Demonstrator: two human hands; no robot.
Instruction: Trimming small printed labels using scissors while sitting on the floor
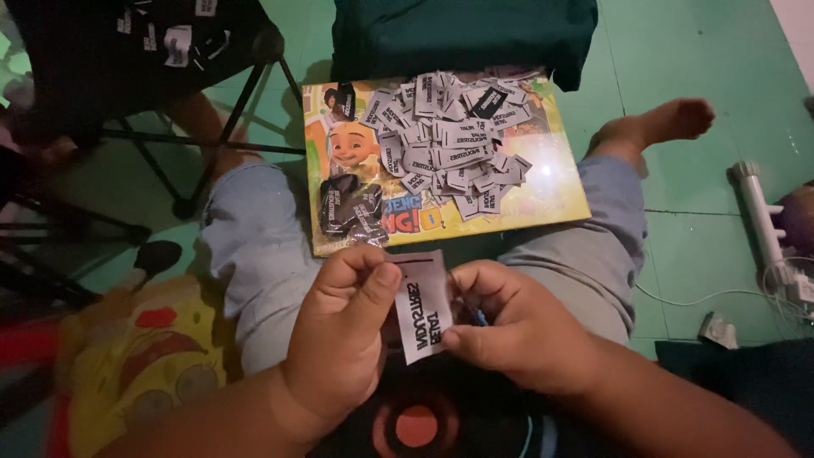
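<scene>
My left hand (339, 326) and my right hand (509, 326) together pinch one small white fabric label (421, 305) with dark print, held upright between them above my lap. The left thumb presses its left edge; the right fingertips grip its right edge and lower corner. Just beyond the hands lies a colourful cartoon board (555, 199) on my legs, bearing a heap of several white labels (454, 140) and a smaller dark bundle of labels (349, 208).
A dark green cloth (462, 34) lies past the board. A black folding stand with dark fabric (127, 51) is at upper left. A yellow cartoon cushion (140, 356) sits at lower left. A white power strip (767, 225) with cable lies on the green floor at right.
</scene>
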